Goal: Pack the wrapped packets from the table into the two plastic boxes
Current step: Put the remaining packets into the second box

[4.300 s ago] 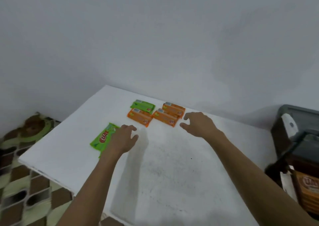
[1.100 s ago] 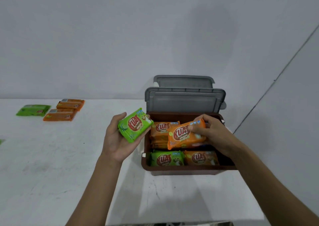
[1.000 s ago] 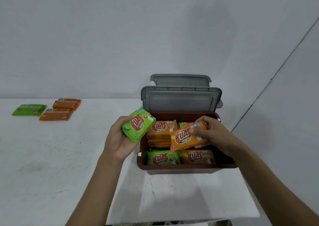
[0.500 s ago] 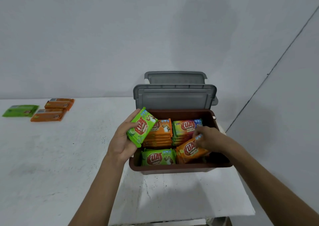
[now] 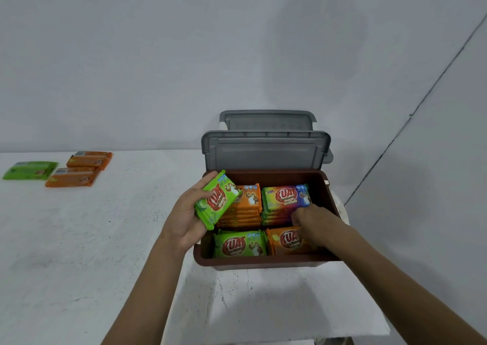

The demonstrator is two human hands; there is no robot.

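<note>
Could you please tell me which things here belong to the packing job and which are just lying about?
Job: brown box; green packet in left hand; right hand in box; three packets on table.
Lying about: two grey lids behind box.

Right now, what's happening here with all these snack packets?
A person is packing wrapped packets into an open brown box, already nearly full. The left hand holds a green packet over the box's left edge. The right hand is down inside on an orange packet at the front right; whether it grips it is hidden. On the table, far left, lie three loose packets.
</note>
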